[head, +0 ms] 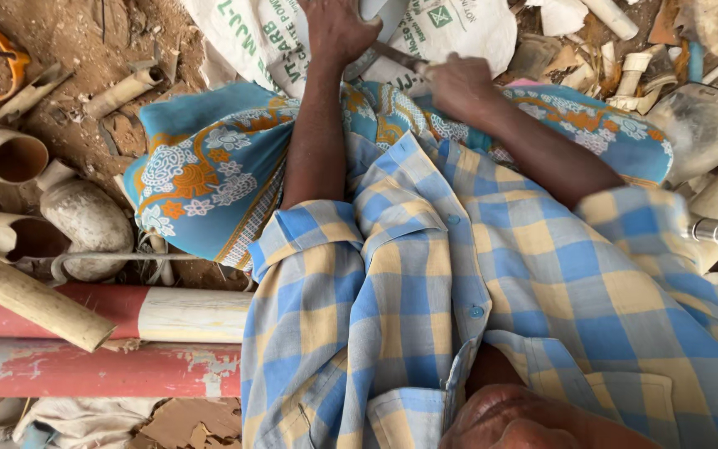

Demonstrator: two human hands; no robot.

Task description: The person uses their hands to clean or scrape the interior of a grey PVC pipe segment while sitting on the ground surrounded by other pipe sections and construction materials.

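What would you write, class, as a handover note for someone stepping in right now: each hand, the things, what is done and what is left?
Left hand: gripped on a pale pipe piece at the top edge of view.
Right hand: closed on a thin blade that points at that piece.
Beneath them: white sack, blue patterned cloth; pipe offcuts lie around.
Done: blade brought to the piece.
Left: cannot tell, the cut is hidden.

One head cam, looking steeply down from just above the blue-and-yellow checked cotton shirt [492,283], very close; fingers [338,33] at frame top, dirt ground [68,33] beyond. No 2nd view.
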